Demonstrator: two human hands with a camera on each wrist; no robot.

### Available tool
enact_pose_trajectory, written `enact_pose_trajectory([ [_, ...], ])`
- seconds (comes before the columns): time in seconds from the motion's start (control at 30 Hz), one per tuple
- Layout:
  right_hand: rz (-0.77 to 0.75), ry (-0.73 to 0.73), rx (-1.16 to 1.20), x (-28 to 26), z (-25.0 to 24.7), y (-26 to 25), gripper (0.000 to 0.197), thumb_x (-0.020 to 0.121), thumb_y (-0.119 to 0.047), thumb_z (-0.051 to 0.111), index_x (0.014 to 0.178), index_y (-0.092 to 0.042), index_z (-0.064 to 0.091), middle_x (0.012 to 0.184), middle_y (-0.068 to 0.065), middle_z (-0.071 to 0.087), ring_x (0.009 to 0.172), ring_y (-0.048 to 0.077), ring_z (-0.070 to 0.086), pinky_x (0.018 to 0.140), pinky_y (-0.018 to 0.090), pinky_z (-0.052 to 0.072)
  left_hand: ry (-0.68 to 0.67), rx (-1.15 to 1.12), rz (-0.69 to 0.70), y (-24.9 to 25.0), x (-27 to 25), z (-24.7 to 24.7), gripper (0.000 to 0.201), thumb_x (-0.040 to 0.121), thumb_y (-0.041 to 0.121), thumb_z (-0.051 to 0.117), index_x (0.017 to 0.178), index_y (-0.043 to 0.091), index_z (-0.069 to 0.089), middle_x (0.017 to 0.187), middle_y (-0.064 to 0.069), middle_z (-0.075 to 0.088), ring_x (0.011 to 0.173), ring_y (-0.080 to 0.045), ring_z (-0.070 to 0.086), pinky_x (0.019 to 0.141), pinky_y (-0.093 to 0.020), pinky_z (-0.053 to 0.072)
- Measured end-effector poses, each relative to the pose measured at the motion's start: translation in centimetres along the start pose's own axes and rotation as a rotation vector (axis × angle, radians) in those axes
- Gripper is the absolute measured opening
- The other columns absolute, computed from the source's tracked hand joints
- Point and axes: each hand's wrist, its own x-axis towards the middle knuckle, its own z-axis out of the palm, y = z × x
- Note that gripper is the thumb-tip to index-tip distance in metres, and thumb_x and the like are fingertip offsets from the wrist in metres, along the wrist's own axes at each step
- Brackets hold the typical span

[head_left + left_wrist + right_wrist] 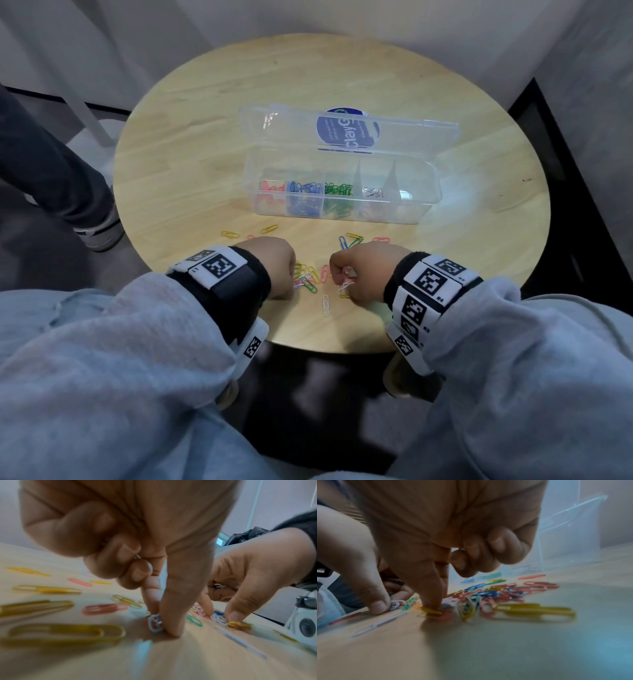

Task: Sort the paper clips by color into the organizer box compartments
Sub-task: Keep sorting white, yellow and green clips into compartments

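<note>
1. Left hand (274,265): thumb and forefinger are pressed down on the table (205,164), pinching a white clip (155,623) at their tips. The other fingers are curled into the palm; a sliver of metal shows among them, so the hand appears to carry further clips, colour not determinable.

2. Right hand (364,270): forefinger tip presses a yellow clip (431,611) against the table, with the thumb set down just beside a white clip (396,604). The remaining fingers are curled; a glint between them suggests clips already gathered, though the count cannot be told.

3. Between and just ahead of both hands lies the unsorted pile (308,277): yellow, pink, green, blue and white clips, tangled and overlapping. One white clip (325,305) lies alone on the near side of the hands.

4. Slightly farther out, stray clips (246,233) lie scattered left and right, chiefly yellow, with blue and pink.

5. Beyond these, well apart from the hands, stands the organizer box (342,195), clear plastic, lid hinged open and upright at the far side. Its compartments hold, left to right, pink, blue, green and white clips; the rightmost looks bare of clips.

6. Assessment: sorting is partly done. Four colours are started, no yellow seems placed, and a good number of clips remain on the table. The thin wire clips lie flat and will likely need edge-lifting.
</note>
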Motion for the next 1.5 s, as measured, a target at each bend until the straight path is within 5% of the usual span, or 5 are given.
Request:
enact_pose_trajectory([
  [0.37,0.036,0.034,0.075,0.1,-0.1,0.9,0.005,0.083,-0.017,0.056,0.083,-0.021,0.058,0.076,-0.006,0.053,0.080,0.018,0.050,0.069,0.024,0.039,-0.053,-0.561,0.154,-1.7,-0.1,-1.4,0.029,0.077,0.017,0.074,0.060,0.018,0.050,0.044,0.009,0.047,0.046,-0.013,0.039,0.046,-0.021,0.030],
  [0.63,0.130,0.112,0.800,-0.7,-1.9,3.3,0.021,0.081,-0.009,0.067,0.065,-0.017,0.056,0.053,-0.002,0.060,0.051,0.018,0.051,0.058,0.031,0.045,-0.102,-1.240,0.122,-1.5,0.1,-2.2,0.038,0.088,-0.009,0.042,0.059,0.014,0.036,0.053,-0.004,0.055,0.035,-0.006,0.044,0.035,-0.012,0.031],
  [0.97,0.131,0.004,1.392,-0.5,-1.6,1.8,0.032,0.089,0.010,0.031,0.073,-0.007,0.052,0.063,0.011,0.045,0.038,0.011,0.049,0.033,0.015,0.038,-0.093,-1.563,-0.005,-2.0,0.2,-2.8,0.024,0.087,0.002,0.039,0.072,0.017,0.050,0.049,-0.001,0.052,0.036,-0.008,0.048,0.036,-0.010,0.036],
  [1.33,-0.042,-0.021,0.301,-0.6,0.0,-0.3,0.028,0.073,-0.025,0.072,0.062,-0.023,0.047,0.058,-0.008,0.045,0.052,0.002,0.043,0.055,0.021,0.036,0.048,-0.399,0.063,-0.8,0.8,-0.5,0.012,0.078,0.022,0.069,0.071,0.024,0.060,0.053,0.009,0.051,0.042,-0.002,0.045,0.039,-0.013,0.034],
  [1.5,-0.147,-0.066,0.177,-0.3,0.2,-0.8,0.019,0.076,-0.019,0.070,0.094,-0.023,0.065,0.063,-0.012,0.040,0.056,0.001,0.038,0.053,0.016,0.030,0.074,-0.164,0.099,0.0,1.0,0.1,0.011,0.079,0.027,0.068,0.086,0.031,0.060,0.060,0.010,0.043,0.055,-0.006,0.039,0.050,-0.022,0.028],
])
